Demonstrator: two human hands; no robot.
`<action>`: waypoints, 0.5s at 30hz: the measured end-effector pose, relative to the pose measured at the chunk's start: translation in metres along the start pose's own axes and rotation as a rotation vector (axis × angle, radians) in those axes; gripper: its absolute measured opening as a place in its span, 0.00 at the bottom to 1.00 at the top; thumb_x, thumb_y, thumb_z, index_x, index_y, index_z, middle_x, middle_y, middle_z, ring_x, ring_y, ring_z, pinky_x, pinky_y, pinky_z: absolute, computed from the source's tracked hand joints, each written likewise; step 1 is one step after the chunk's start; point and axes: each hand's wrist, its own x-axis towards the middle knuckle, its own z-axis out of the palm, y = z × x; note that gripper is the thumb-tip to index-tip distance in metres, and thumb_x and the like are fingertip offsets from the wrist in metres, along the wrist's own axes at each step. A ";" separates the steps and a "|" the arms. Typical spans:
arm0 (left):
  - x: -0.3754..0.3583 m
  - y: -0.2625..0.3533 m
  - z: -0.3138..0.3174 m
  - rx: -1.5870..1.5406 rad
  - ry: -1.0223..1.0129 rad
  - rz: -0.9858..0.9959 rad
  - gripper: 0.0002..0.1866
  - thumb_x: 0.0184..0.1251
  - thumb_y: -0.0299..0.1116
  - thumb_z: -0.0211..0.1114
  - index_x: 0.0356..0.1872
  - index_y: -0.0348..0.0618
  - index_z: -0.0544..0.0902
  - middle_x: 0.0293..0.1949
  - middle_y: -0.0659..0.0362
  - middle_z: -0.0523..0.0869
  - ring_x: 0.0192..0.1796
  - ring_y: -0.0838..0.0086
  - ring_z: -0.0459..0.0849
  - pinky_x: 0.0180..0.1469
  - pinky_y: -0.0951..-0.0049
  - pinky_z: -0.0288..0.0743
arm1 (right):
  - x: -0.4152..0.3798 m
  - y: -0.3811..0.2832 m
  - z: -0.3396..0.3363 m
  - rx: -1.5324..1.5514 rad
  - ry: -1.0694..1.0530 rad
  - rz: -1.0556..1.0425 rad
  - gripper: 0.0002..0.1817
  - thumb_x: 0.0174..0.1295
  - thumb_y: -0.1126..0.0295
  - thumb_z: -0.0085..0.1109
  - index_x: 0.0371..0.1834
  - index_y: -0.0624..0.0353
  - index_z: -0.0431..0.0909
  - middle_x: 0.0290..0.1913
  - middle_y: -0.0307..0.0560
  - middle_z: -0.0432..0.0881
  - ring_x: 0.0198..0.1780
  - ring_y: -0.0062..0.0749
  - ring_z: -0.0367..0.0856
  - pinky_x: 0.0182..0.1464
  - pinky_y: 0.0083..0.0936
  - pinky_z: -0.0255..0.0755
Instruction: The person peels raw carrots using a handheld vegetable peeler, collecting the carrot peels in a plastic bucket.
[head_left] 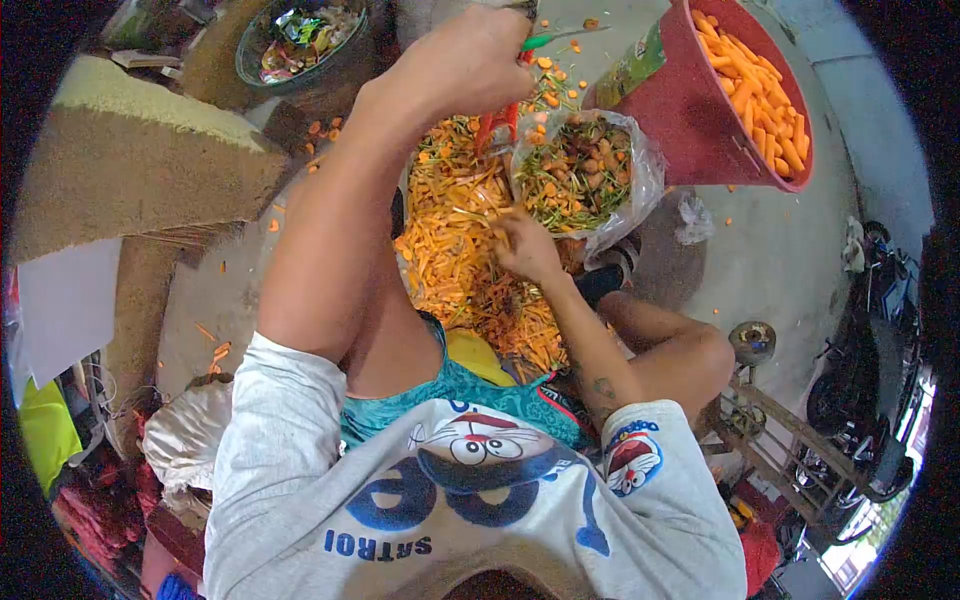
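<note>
My left hand point(470, 60) is raised at the top of the view, closed in a fist around a green-handled tool point(553, 39) whose tip points right. My right hand point(525, 245) reaches down into a broad pile of orange carrot peelings point(450, 230) on the floor between my legs. Its fingertips are buried in the strips, so what they grip is hidden. Just beyond that hand lies an open clear plastic bag point(640, 185) filled with green carrot tops and stub ends. A red basin point(690, 110) of cut carrot sticks stands tilted at the upper right.
A dark bowl point(300, 45) of mixed scraps sits at the top left beside brown sacking point(130, 160). Loose carrot bits dot the concrete floor point(780, 250). A wooden frame point(790, 440) and a parked motorbike point(870, 340) stand on the right. Cloth bundles point(180, 430) lie at the lower left.
</note>
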 end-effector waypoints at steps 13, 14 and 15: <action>0.000 0.006 -0.039 -0.146 -0.223 -0.097 0.15 0.53 0.23 0.59 0.40 0.20 0.80 0.37 0.28 0.84 0.44 0.37 0.86 0.46 0.48 0.79 | 0.116 0.096 -0.010 -0.168 0.190 0.447 0.24 0.60 0.56 0.70 0.55 0.61 0.85 0.46 0.64 0.88 0.51 0.60 0.87 0.54 0.47 0.80; -0.001 0.005 -0.039 -0.173 -0.205 -0.095 0.15 0.53 0.23 0.59 0.39 0.20 0.79 0.37 0.28 0.84 0.44 0.37 0.86 0.46 0.48 0.79 | 0.115 0.093 -0.011 -0.188 0.218 0.390 0.20 0.61 0.60 0.69 0.51 0.62 0.87 0.40 0.63 0.89 0.43 0.56 0.89 0.48 0.42 0.82; 0.000 0.003 -0.037 -0.172 -0.208 -0.096 0.15 0.53 0.23 0.59 0.39 0.20 0.79 0.37 0.28 0.84 0.44 0.37 0.86 0.46 0.48 0.79 | 0.114 0.086 -0.015 -0.186 0.217 0.391 0.20 0.61 0.60 0.69 0.51 0.62 0.87 0.40 0.63 0.89 0.43 0.56 0.89 0.48 0.42 0.82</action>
